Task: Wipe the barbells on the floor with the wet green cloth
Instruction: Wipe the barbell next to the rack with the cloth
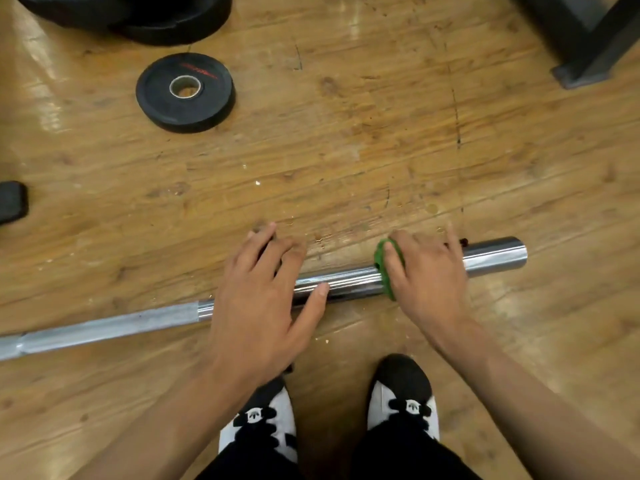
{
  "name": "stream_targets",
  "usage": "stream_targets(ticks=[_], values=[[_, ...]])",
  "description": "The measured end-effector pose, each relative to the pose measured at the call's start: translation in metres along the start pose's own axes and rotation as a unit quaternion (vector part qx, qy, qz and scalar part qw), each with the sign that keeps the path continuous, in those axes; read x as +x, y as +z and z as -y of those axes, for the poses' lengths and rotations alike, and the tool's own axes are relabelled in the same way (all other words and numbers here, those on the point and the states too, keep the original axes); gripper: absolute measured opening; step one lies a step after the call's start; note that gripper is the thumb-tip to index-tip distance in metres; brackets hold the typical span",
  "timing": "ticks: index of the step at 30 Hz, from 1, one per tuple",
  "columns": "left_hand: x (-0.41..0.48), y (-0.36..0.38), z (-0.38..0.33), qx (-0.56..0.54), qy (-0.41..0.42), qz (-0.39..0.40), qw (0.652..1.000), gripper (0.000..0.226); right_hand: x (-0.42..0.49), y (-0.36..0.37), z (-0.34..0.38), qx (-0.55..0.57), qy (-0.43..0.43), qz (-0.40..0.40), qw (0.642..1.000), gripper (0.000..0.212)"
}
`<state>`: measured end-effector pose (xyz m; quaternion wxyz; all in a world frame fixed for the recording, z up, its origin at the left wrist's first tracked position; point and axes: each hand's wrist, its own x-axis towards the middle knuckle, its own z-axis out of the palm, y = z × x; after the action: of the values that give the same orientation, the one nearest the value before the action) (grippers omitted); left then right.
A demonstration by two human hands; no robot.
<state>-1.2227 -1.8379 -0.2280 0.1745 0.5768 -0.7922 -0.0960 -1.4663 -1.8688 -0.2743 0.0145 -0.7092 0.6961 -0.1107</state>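
From where I stand, the person bends over their own black-and-white shoes (263, 424), both arms reaching down to the barbell (104, 327) that lies flat on the wooden floor (346, 150) just ahead of the toes.

The wiping looks to be on the thick chrome sleeve at the bar's right end. To do it well, I'd say the cloth should wrap the whole round of the steel and slide lengthwise to the tip. The bar should then be rolled a little so the underside gets its turn. The other hand should bear down so the bar cannot roll away.

The left hand (263, 306) lies palm-down over the bar near the collar, fingers loosely spread and draped past the far side, thumb laid along the metal. The right hand (426, 275) grips the green cloth (382, 258), fingers close together and curled over it onto the sleeve. Only a bunched green edge peeks out by the thumb.

Further off, a small black weight plate (185, 91) lies flat. Beyond it sits a dark pile of plates (138, 15), and a dark metal frame foot (585, 64) stands at the far right.
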Motion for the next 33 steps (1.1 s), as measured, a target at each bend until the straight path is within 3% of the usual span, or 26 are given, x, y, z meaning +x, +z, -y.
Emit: stream_targets(ticks=[3,6,12,16,20,25,28,33], values=[[-0.005,0.002,-0.006,0.005,-0.006,-0.005,1.000,0.068,-0.005,-0.018,-0.061,-0.037,0.142,0.014,0.989,0.040],[-0.011,0.004,-0.014,0.018,-0.017,-0.022,0.999,0.065,-0.014,-0.023,-0.051,-0.033,0.206,0.011,0.978,0.046],[-0.026,0.007,-0.020,0.028,-0.004,-0.037,0.999,0.058,-0.025,0.008,0.091,-0.014,-0.005,0.068,0.998,0.043],[-0.029,0.007,-0.019,0.039,0.009,-0.032,0.999,0.056,-0.025,0.010,0.083,0.033,-0.069,0.051,0.996,0.040],[-0.030,0.009,-0.018,0.045,0.008,-0.035,0.998,0.058,-0.029,-0.012,-0.015,0.025,0.005,0.026,0.999,0.042],[-0.029,0.010,-0.018,0.029,0.002,-0.051,0.998,0.055,-0.027,-0.013,-0.108,0.018,0.147,-0.077,0.986,0.037],[-0.022,0.011,-0.017,0.015,-0.003,-0.061,0.998,0.055,-0.023,-0.003,-0.074,0.031,0.183,-0.112,0.976,0.037],[0.001,0.008,-0.009,-0.007,-0.020,-0.040,0.999,0.057,-0.040,0.021,0.057,0.081,0.010,-0.082,0.993,0.038]])
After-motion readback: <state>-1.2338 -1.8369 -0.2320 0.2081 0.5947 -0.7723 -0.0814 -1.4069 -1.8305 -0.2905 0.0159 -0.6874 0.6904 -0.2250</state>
